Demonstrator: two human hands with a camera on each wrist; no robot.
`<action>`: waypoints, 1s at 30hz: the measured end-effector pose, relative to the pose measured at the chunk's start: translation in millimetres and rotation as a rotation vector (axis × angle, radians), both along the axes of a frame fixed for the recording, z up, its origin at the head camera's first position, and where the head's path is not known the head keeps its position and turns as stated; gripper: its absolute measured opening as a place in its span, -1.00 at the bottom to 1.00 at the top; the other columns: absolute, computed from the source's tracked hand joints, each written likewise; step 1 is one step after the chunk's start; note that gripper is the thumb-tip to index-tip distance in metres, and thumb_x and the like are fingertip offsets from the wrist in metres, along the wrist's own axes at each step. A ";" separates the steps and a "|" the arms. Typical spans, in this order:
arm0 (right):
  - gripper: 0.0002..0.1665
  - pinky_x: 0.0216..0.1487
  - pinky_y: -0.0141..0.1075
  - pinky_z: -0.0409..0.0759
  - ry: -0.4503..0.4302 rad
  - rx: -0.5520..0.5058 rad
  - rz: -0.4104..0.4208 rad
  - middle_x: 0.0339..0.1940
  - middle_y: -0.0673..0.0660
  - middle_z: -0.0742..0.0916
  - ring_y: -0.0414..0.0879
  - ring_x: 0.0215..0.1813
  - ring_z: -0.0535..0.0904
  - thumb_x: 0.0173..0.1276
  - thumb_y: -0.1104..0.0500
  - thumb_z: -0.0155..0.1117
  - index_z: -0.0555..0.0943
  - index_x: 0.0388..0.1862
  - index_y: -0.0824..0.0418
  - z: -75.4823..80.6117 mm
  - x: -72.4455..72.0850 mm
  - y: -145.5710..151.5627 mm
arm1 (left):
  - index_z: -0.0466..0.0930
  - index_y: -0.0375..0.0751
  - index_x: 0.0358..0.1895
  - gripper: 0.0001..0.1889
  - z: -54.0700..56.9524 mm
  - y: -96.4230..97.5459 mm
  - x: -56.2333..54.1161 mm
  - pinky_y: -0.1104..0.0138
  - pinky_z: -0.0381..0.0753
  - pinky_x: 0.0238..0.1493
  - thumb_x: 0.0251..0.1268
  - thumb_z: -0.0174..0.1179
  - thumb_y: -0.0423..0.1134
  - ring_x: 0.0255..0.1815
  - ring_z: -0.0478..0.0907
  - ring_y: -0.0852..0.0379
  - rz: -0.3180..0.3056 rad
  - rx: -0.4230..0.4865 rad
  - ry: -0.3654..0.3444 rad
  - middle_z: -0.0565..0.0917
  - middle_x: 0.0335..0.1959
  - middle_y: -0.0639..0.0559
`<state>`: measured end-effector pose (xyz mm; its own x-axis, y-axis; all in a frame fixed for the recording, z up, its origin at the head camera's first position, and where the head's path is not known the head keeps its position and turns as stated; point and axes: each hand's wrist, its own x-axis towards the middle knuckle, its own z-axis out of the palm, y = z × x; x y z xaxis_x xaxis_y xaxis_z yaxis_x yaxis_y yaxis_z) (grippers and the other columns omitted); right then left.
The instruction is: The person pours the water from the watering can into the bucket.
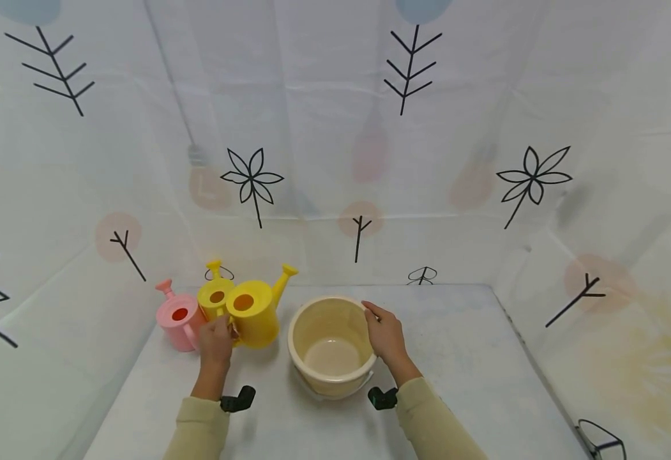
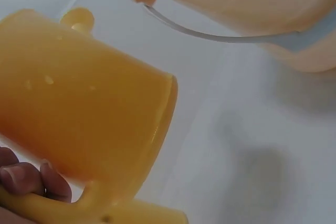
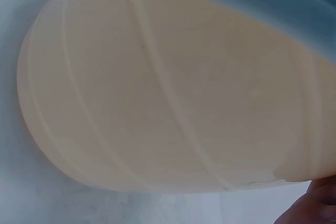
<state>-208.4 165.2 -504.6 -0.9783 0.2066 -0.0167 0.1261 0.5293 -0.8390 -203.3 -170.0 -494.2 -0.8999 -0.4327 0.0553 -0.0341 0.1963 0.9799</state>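
Observation:
My left hand (image 1: 216,338) grips the handle of a yellow watering can (image 1: 259,322), whose spout points to the back right. In the left wrist view, curled fingers (image 2: 23,179) show behind that handle. A second yellow watering can (image 1: 207,295) stands just behind, partly covered by the first. To the left is a pink watering can (image 1: 170,317), close beside my left hand. My right hand (image 1: 387,337) holds the right rim of a cream bucket (image 1: 306,364), which stands upright with nothing inside. The bucket's wall (image 3: 173,93) fills most of the right wrist view.
A white table (image 1: 456,383) carries everything. Patterned white cloth (image 1: 324,128) hangs at the back and along both sides. The bucket's thin carrying handle (image 2: 210,37) hangs down along its side. A black wire-like shape (image 1: 602,441) shows at the lower right.

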 end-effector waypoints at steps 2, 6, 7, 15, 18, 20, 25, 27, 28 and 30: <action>-0.56 -0.50 -0.30 0.45 -0.001 0.002 -0.002 -0.01 0.16 0.71 -0.13 -0.51 0.50 0.50 -0.06 -0.06 0.52 0.29 -0.15 0.3 0.0 -0.1 | 0.31 -0.46 -0.71 -0.50 5.2 -0.1 1.4 0.31 0.56 -0.43 0.38 -0.13 -0.18 -0.52 0.43 -0.03 -0.003 -0.005 0.016 0.39 -0.75 -0.06; -0.56 -0.49 -0.30 0.46 -0.003 0.009 -0.002 0.04 0.17 0.70 -0.13 -0.47 0.52 0.50 -0.06 -0.07 0.52 0.29 -0.15 0.5 -0.3 -0.9 | 0.30 -0.48 -0.71 -0.49 14.6 -1.0 3.6 0.30 0.56 -0.45 0.39 -0.13 -0.17 -0.54 0.42 -0.03 -0.016 -0.012 0.023 0.39 -0.75 -0.09; -0.56 -0.48 -0.30 0.46 -0.003 0.010 -0.003 0.03 0.17 0.70 -0.13 -0.46 0.52 0.50 -0.07 -0.07 0.52 0.29 -0.15 0.4 -0.5 -1.2 | 0.31 -0.49 -0.71 -0.49 16.7 -1.2 4.0 0.30 0.57 -0.45 0.38 -0.13 -0.17 -0.53 0.43 -0.04 -0.021 -0.012 0.023 0.40 -0.74 -0.12; -0.55 -0.54 -0.29 0.43 0.002 0.004 0.001 -0.09 0.19 0.72 -0.14 -0.56 0.46 0.51 -0.05 -0.08 0.52 0.29 -0.11 0.0 -0.9 -2.8 | 0.34 -0.55 -0.70 -0.50 27.5 -4.6 5.3 0.32 0.58 -0.43 0.39 -0.10 -0.22 -0.52 0.45 -0.03 -0.076 -0.026 0.029 0.46 -0.69 -0.18; -0.55 -0.57 -0.28 0.41 -0.002 0.000 0.005 -0.23 0.22 0.71 -0.14 -0.62 0.42 0.51 -0.05 -0.08 0.52 0.29 -0.11 0.4 -0.1 -2.8 | 0.35 -0.51 -0.71 -0.50 30.4 -6.7 5.8 0.34 0.59 -0.41 0.39 -0.09 -0.22 -0.51 0.46 0.02 -0.108 -0.025 0.012 0.48 -0.68 -0.11; -0.55 -0.58 -0.28 0.40 -0.002 0.000 0.010 -0.28 0.23 0.70 -0.14 -0.65 0.39 0.51 -0.05 -0.08 0.51 0.30 -0.11 0.5 0.0 -2.7 | 0.37 -0.48 -0.72 -0.50 31.8 -8.2 5.9 0.35 0.61 -0.39 0.39 -0.08 -0.22 -0.50 0.47 0.04 -0.125 -0.022 -0.002 0.46 -0.70 -0.10; -0.55 -0.56 -0.28 0.41 0.008 0.006 0.004 -0.21 0.19 0.71 -0.14 -0.62 0.41 0.51 -0.06 -0.08 0.51 0.30 -0.13 0.8 -0.7 -2.3 | 0.38 -0.43 -0.73 -0.50 36.3 -10.4 6.5 0.36 0.63 -0.33 0.39 -0.06 -0.21 -0.45 0.50 0.04 -0.164 -0.037 -0.015 0.44 -0.69 -0.16; -0.55 -0.55 -0.28 0.41 0.011 0.006 0.007 -0.18 0.17 0.72 -0.14 -0.60 0.43 0.51 -0.06 -0.09 0.51 0.30 -0.12 0.5 -0.7 -2.2 | 0.39 -0.44 -0.73 -0.50 37.9 -10.7 7.2 0.37 0.63 -0.33 0.40 -0.05 -0.20 -0.44 0.50 0.04 -0.175 -0.049 -0.017 0.45 -0.69 -0.16; -0.55 -0.54 -0.29 0.41 0.008 0.001 0.008 -0.19 0.17 0.71 -0.15 -0.60 0.43 0.51 -0.07 -0.08 0.51 0.30 -0.14 0.1 -0.7 -2.1 | 0.40 -0.46 -0.72 -0.50 38.6 -10.8 7.5 0.37 0.62 -0.32 0.40 -0.05 -0.20 -0.43 0.49 0.04 -0.178 -0.051 -0.018 0.45 -0.69 -0.15; -0.55 -0.56 -0.29 0.40 0.020 0.009 0.017 -0.25 0.16 0.71 -0.15 -0.63 0.39 0.51 -0.06 -0.09 0.51 0.30 -0.13 -1.3 -0.6 -1.4 | 0.40 -0.51 -0.70 -0.50 40.3 -10.4 8.3 0.37 0.62 -0.31 0.39 -0.03 -0.20 -0.43 0.48 0.04 -0.184 -0.047 -0.019 0.43 -0.70 -0.12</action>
<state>-209.1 163.8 -505.9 -0.9818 0.1899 0.0044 0.1004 0.5387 -0.8365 -194.9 -180.5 -453.8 -0.9647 -0.2579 0.0537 -0.0119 0.2465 0.9691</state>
